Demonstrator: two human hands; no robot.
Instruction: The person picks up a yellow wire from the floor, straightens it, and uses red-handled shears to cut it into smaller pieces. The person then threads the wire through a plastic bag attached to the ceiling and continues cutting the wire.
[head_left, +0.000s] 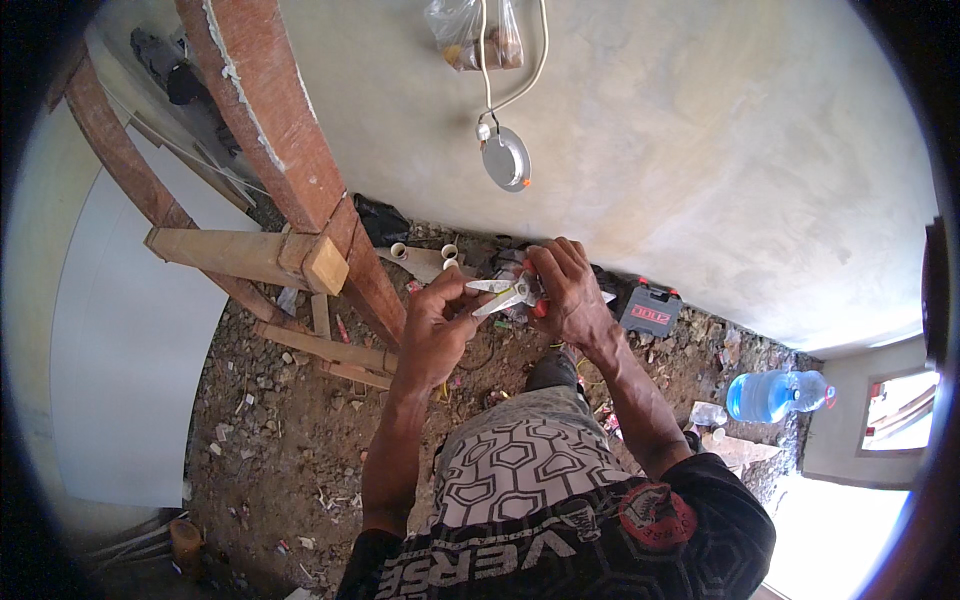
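Observation:
My right hand [572, 297] is closed round the red-orange handles of a pair of scissors [517, 291]. Their pale metal blades are spread apart and point left at my left hand [437, 326]. Thumb and fingers of that left hand are pinched together right by the blade tips. A thin yellow-green strand, which looks like a wire [507, 291], shows between the blades. The part of it inside my left fingers is hidden. Both hands are held up in front of my body, above the littered dirt floor.
A wooden trestle [325, 262] stands close on my left, before a large white panel [120, 330]. Against the wall hangs a round lamp [507, 160] on a white cable, beside a plastic bag [478, 35]. A dark tool case [650, 308] and a blue water bottle [765, 396] are on the right.

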